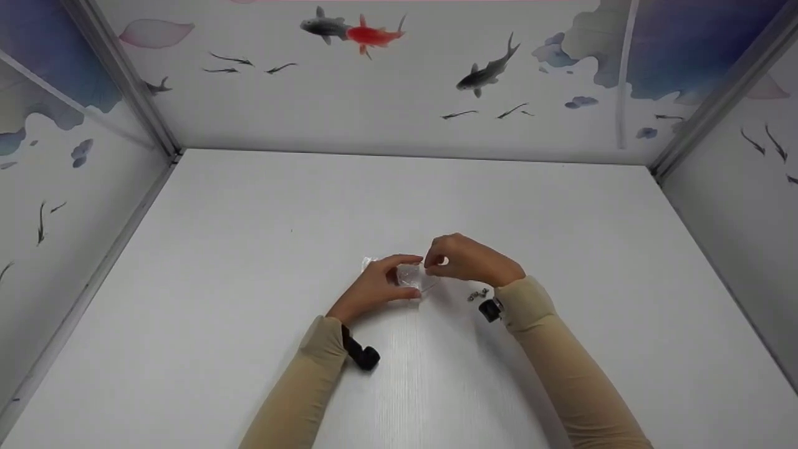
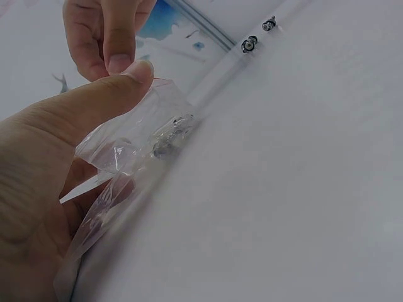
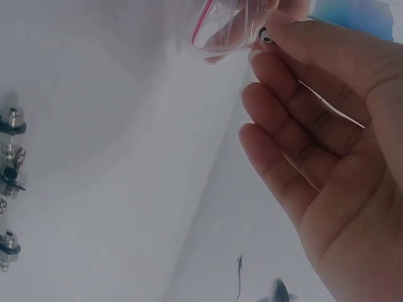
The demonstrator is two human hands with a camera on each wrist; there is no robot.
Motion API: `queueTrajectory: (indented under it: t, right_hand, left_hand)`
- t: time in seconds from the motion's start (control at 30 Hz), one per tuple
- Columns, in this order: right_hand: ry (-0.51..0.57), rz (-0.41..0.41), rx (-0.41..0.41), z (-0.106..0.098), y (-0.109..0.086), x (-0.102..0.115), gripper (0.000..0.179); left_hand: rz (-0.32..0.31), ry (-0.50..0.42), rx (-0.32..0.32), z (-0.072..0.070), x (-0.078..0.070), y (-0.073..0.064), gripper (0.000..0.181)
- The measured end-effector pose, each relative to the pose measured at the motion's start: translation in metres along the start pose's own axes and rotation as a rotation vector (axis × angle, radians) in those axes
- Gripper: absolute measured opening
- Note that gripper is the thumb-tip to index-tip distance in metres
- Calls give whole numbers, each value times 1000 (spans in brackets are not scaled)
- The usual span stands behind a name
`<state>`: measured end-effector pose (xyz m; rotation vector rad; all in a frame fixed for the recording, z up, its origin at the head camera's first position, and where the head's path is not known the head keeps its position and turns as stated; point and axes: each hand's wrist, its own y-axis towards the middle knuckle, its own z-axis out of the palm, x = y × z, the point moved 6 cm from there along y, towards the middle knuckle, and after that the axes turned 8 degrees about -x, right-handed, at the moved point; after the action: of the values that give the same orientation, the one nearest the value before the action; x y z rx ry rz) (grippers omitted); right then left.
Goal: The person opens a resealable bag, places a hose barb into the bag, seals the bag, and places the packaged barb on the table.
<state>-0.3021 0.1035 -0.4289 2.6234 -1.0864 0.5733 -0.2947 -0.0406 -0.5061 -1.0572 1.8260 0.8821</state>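
My left hand (image 1: 377, 284) holds a small clear zip-lock bag (image 1: 408, 275) between thumb and fingers, its mouth towards the right hand. Through the plastic in the left wrist view, small metal parts (image 2: 169, 139) show inside. My right hand (image 1: 471, 259) is at the bag's mouth. Between its thumb and index finger it pinches a small metal fitting with a dark ring (image 3: 267, 38), seen in the right wrist view beside the bag's pink zip edge (image 3: 200, 24). The other fingers of that hand are loosely bent. Several similar metal fittings (image 1: 478, 295) lie on the table below the right wrist.
The white tabletop (image 1: 280, 199) spreads around both hands. Printed panels with fish (image 1: 374, 36) stand along the back and sides, joined by metal posts (image 1: 134, 81). Black wrist cameras (image 1: 365, 357) are strapped at both cuffs.
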Motion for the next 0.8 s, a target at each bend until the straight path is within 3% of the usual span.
queueTrajectory:
  t: [0.27,0.8]
  right_hand:
    - [-3,-7,2,0,0,-3,16]
    - [21,50,19,-1,-14,-15,13]
  left_hand:
    - [-4,20,1,0,-1,0,61]
    - [-49,-27,2,2,1,0,61]
